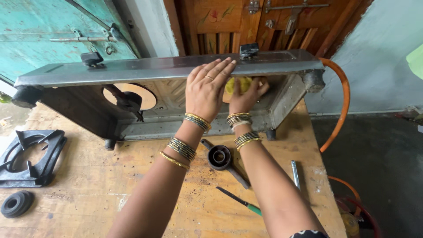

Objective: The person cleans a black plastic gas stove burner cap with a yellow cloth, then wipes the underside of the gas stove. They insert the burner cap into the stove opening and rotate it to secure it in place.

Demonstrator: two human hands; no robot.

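A steel gas stove body (145, 69) stands tipped up on its edge on a wooden table (110, 176), its underside facing me. My left hand (206, 88) lies flat against the upper rim and underside, fingers spread. My right hand (246, 98) presses a yellow scrub pad (234, 84) against the inside of the underside, just right of the left hand. Both wrists carry several bangles. A round burner opening (145, 94) with a pipe behind it shows at the left of the underside.
A black pan support (31, 156) and a round black burner cap (16, 203) lie at the left. A burner pipe part (220, 158), a green-handled tool (241, 202) and a metal rod (295, 174) rest near my arms. An orange gas hose (341, 105) curves off the right end.
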